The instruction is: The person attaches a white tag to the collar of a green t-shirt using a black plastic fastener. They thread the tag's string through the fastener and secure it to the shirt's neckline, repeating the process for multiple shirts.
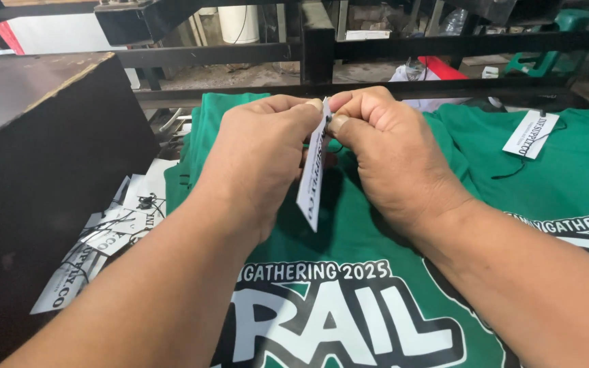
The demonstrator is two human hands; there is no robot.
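My left hand and my right hand meet above a green T-shirt with large white and black printed lettering. Both pinch the top of a white paper hang tag that hangs edge-on between them, fingertips touching at its upper end. A thin black string at the tag's top is mostly hidden by my fingers. The shirt's collar area lies under my hands and is out of sight.
A second green shirt lies to the right with a white tag and black string on it. Several loose white tags are piled at the left beside a dark box. Black metal bars cross the back.
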